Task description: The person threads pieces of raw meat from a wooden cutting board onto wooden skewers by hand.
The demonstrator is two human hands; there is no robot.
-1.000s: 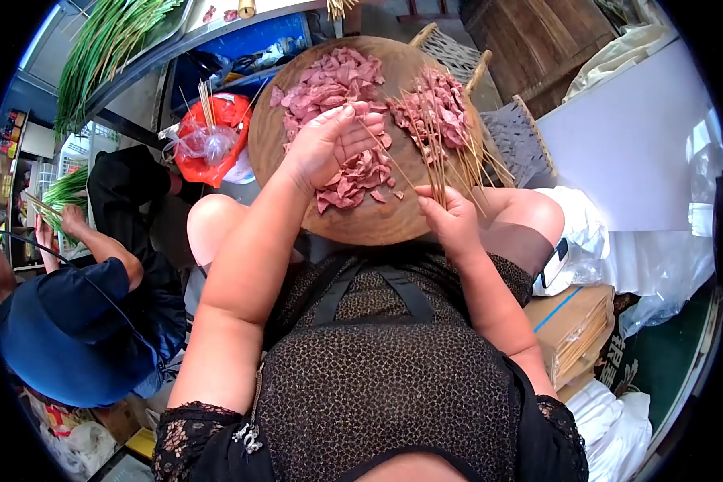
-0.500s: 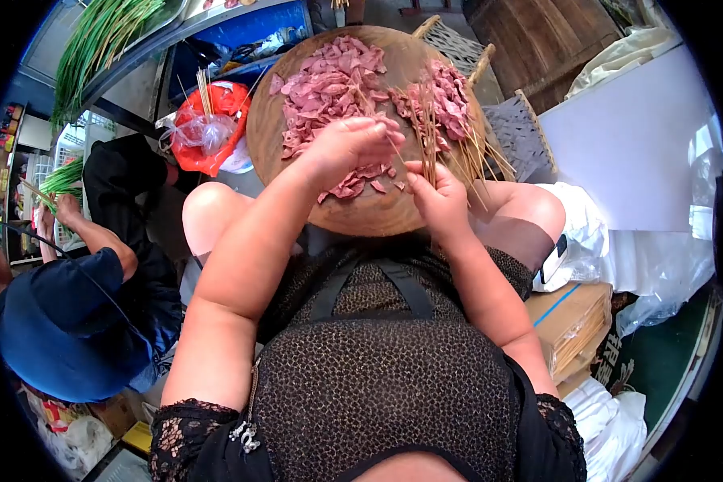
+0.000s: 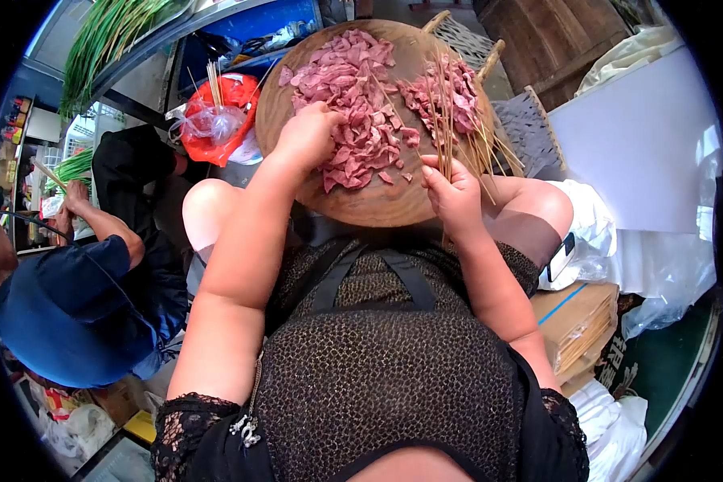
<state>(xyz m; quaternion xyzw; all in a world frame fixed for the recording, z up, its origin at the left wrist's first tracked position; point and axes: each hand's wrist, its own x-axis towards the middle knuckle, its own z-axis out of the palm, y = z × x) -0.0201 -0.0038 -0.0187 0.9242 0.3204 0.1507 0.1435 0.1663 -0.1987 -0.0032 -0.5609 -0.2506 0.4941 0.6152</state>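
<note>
A wide round wooden board (image 3: 361, 210) lies across my knees with a large heap of sliced raw meat (image 3: 365, 149) on it. My left hand (image 3: 309, 135) is at the left side of this heap, fingers bent down against the slices; the fingertips are hidden. At the board's right front edge, my right hand (image 3: 455, 195) is closed around several thin bamboo skewers (image 3: 443, 112), which stick up past the fingers. One slants left, with a meat piece (image 3: 410, 137) by it. Behind them lies a second pile of meat (image 3: 458, 88), with more skewers (image 3: 494, 153) fanned out on its right.
A red plastic bag (image 3: 221, 132) with upright sticks stands left of the board. Further left, a co-worker in dark blue (image 3: 72, 297) handles green stalks (image 3: 76, 167). A woven chair (image 3: 530, 132) and a white panel (image 3: 635, 145) are on the right, above a cardboard box (image 3: 574, 321).
My left hand has moved left and away from my right hand, down to the meat heap. My right hand keeps its skewers. The view has shifted slightly.
</note>
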